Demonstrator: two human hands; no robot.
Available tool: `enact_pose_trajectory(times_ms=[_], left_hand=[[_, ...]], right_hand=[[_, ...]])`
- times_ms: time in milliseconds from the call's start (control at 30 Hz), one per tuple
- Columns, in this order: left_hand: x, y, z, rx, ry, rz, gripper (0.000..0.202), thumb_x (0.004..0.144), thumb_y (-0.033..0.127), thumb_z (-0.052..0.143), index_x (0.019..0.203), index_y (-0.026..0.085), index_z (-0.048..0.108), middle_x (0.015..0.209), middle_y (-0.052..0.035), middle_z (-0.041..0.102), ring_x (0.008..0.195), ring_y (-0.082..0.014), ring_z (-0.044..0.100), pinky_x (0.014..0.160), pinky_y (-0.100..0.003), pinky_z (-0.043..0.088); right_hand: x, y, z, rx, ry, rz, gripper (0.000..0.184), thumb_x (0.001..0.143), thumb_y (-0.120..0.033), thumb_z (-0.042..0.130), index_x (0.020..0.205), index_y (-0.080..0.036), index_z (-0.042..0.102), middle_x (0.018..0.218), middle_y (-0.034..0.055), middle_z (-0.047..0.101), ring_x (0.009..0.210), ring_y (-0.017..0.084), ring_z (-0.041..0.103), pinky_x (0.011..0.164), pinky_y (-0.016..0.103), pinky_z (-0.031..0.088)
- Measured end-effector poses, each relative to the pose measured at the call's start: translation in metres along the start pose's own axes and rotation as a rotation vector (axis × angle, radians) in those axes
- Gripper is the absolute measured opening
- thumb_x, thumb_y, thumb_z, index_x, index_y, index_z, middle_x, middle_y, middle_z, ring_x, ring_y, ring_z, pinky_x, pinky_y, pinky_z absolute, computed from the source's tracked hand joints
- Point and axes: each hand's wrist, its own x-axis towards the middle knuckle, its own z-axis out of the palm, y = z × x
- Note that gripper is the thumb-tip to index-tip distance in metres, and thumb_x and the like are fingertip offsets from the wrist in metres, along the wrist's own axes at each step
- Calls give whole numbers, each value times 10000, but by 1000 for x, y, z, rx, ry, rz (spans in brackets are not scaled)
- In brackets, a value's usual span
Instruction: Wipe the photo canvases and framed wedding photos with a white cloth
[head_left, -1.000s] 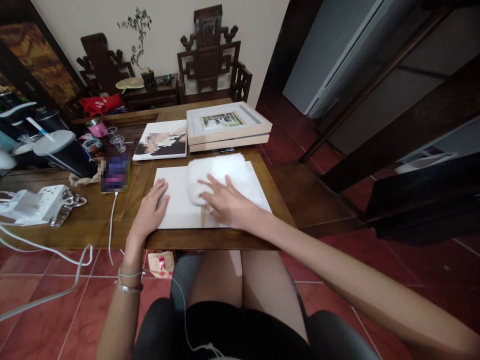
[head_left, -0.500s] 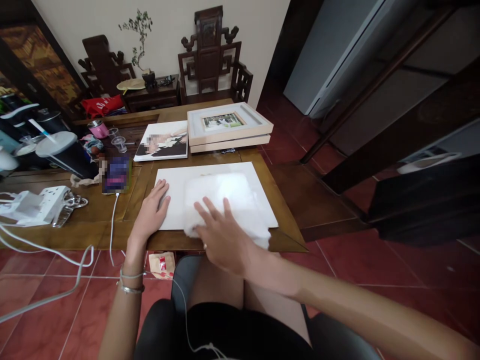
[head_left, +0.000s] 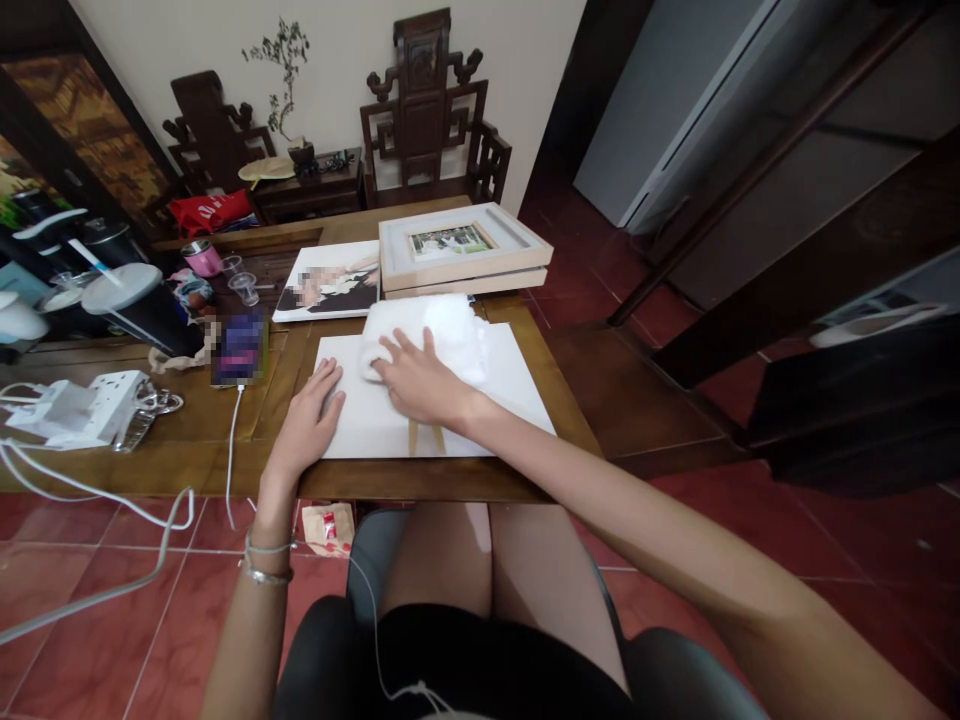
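A white board lies on the wooden table in front of me, with a pale tan marking showing near its front edge. My left hand rests flat on the board's left edge, fingers stretched out. Spread over a folded white cloth, my right hand presses down with its fingers apart. The cloth covers the far middle of the board and reaches past its back edge. Whatever is on the board under the cloth is hidden.
Behind the board are stacked pale wooden frames and a picture panel. To the left are a phone on a cable, a power strip and a dark cup with a straw. Carved chairs stand beyond.
My right hand has slid the cloth away from me, from the board's front edge to beyond its back edge, uncovering the tan marking. My left hand stays on the left edge.
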Motion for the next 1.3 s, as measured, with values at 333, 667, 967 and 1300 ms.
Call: enact_pose_trajectory(times_ms=[333,667,967,1300], left_hand=[[1,2,-3,32,-26,6,501,960,312,398,1375,74,547,1514,-168,446,1445,-252,366,1207,-463,270],[0,0,-1,7,-13,-3,507,960,357,425,1366,83,556,1515,-166,444,1448,-253,363,1209,-469,259],[0,9,-6,-409,239,-66,603,990,533,355,1455,164,456,1482,-129,507,1382,-250,467,1177,-422,340],[-3,6,-4,-341,172,-131,638,1034,509,161,1418,134,506,1508,-110,477,1419,-214,415,1205,-397,286]], right_hand=[[-73,-45,16,79,104,-285,308,890,-225,498,1091,-150,718,1456,205,505,1357,394,437,1158,624,203],[-56,-23,0,138,46,-185,390,812,-79,496,1154,-106,682,1460,193,507,1416,317,373,1183,524,225],[5,-45,-8,51,34,-32,415,897,-160,449,1259,-150,653,1521,203,425,1413,413,345,1129,664,222],[-81,-56,12,198,82,-480,268,834,-246,567,1042,-164,716,1446,181,512,1399,380,374,1135,612,256]])
